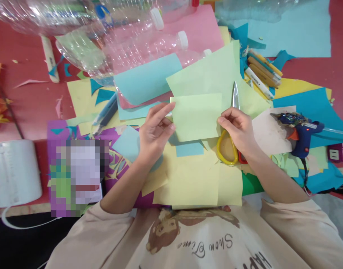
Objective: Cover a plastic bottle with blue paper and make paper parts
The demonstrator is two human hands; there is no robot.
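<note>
Between my two hands, a light green rectangular piece of paper (198, 117) is held up by its left and right edges. My left hand (156, 130) pinches the left edge between thumb and fingers. On the right edge, the thumb and fingertips of my right hand (235, 125) are closed. Scissors (227, 149) with yellow and red handles lie under and beside my right hand, blade pointing away from me. Pale yellow sheets (193, 179) lie below the held paper, and a larger light green sheet (213, 71) lies beyond it.
Clear plastic bottles (165, 41) crowd the far left. A blue glue gun (302, 138) rests at right on paper, near several markers (263, 71). Blue pens or a cutter (105, 114) lie at left among paper scraps. A white box with a cord (15, 173) stands at the left edge.
</note>
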